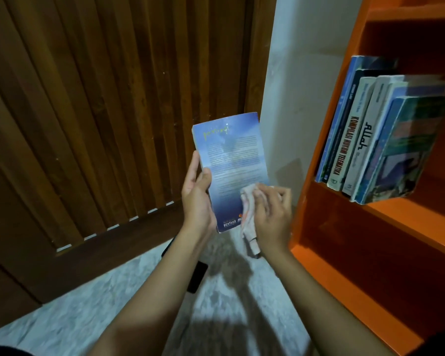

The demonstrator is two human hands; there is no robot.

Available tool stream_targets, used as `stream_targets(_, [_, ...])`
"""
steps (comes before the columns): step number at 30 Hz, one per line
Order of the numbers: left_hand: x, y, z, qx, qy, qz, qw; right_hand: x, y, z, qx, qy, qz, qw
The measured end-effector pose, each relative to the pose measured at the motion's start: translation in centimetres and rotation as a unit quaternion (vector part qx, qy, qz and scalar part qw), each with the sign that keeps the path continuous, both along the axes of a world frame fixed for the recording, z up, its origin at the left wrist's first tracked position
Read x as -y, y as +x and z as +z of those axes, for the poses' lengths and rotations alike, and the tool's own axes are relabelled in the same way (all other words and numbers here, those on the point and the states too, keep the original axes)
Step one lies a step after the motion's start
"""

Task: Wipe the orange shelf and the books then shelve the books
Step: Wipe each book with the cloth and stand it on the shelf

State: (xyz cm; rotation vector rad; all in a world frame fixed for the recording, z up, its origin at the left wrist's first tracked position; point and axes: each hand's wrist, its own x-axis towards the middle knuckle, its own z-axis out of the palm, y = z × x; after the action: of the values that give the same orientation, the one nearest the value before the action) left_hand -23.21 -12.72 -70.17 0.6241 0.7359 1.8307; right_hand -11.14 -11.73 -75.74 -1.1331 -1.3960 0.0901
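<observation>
While gripped along its left edge by the left hand (197,199), held up in front of the body: a blue paperback book (231,165), back cover up, small lines of print down the middle and the word BENTANG near the bottom corner. Pressed onto the lower right part of that cover: a pale cloth (248,211), bunched under the right hand (271,214), fingers curled tight around it, one end of the cloth hanging down past the book. Off to the right: an orange shelf (344,140), tall, with boards one above the other. Standing on the middle board, leaning to the left: a row of books (375,140), spines out, one white spine reading Allah, another reading KOMPILASI HUKUM TELEMATIKA, the far right one sticking out past the front of the board. Bare orange board below that, dark at the back. Behind the held book: a brown wooden slatted door (100,111), with small bright gaps low down between the slats. Between door and shelf: a strip of white wall (293,73). Down low: a pale speckled floor (88,304), grey shadows of the arms across it, and a dark flat thing (198,276) lying there, too hidden by the left arm to name.
</observation>
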Motion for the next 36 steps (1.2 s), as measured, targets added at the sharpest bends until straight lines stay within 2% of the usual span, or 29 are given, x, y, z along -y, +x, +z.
stream_targets(3, [0.6,-0.6,0.0,-0.042,0.009,-0.020,0.999,-0.9,1.6,0.9,-0.094,-0.080,0.005,0.992])
stream_targets(6, [0.8,-1.2,-0.1,-0.068,0.033,-0.044,0.996,-1.8,2.6,2.5,-0.157,-0.090,0.039,0.983])
stream_targets(9, [0.4,-1.5,0.0,-0.077,0.048,-0.053,0.994,-2.0,2.7,4.1,-0.234,-0.118,0.165,0.951])
stream_targets(11, [0.3,-1.5,0.1,-0.085,0.055,-0.051,0.994,-1.9,2.6,4.5,-0.250,-0.153,0.258,0.921])
stream_targets(13, [0.0,-1.7,0.1,-0.102,0.062,-0.037,0.992,-1.6,2.4,4.2,-0.240,-0.178,0.306,0.904])
stream_targets(18, [-0.5,-2.1,-0.5,-0.177,0.046,-0.005,0.983,-1.1,2.1,3.4,-0.276,-0.167,0.324,0.889])
stream_targets(20, [-0.6,-2.1,-0.6,-0.236,0.030,0.009,0.971,-1.0,2.0,3.2,-0.274,-0.157,0.317,0.894])
stream_targets(21, [-0.6,-2.1,-0.5,-0.297,0.017,0.031,0.954,-0.9,2.1,3.2,-0.269,-0.155,0.312,0.898])
stream_targets(22, [-0.9,-2.2,-0.7,-0.377,-0.002,0.070,0.924,-0.9,2.1,3.1,-0.261,-0.152,0.307,0.903])
stream_targets(24, [-1.1,-2.2,-0.8,-0.519,-0.038,0.155,0.840,-0.7,2.1,3.0,-0.239,-0.148,0.281,0.918])
stream_targets(25, [-1.0,-2.1,-0.7,-0.552,-0.034,0.185,0.812,-0.6,2.1,2.9,-0.229,-0.146,0.264,0.926])
stream_targets(26, [-0.9,-1.8,-0.6,-0.565,-0.014,0.197,0.801,-0.5,2.1,2.7,-0.220,-0.142,0.247,0.933])
stream_targets(27, [-0.8,-1.4,-0.4,-0.559,0.012,0.184,0.809,-0.3,2.0,2.5,-0.212,-0.136,0.230,0.940])
stream_targets(29, [-0.6,-0.4,0.0,-0.520,0.042,0.096,0.847,0.2,1.6,2.3,-0.191,-0.127,0.202,0.952])
stream_targets(31, [-0.5,0.5,0.4,-0.503,0.051,0.019,0.863,0.7,1.3,2.0,-0.153,-0.120,0.188,0.963])
stream_targets(34, [-0.3,1.6,0.7,-0.529,0.048,-0.002,0.847,1.3,1.1,0.9,-0.038,-0.085,0.144,0.985])
stream_targets(36, [-0.3,2.1,0.9,-0.552,0.031,0.026,0.833,1.8,0.8,0.2,0.013,-0.069,0.118,0.991])
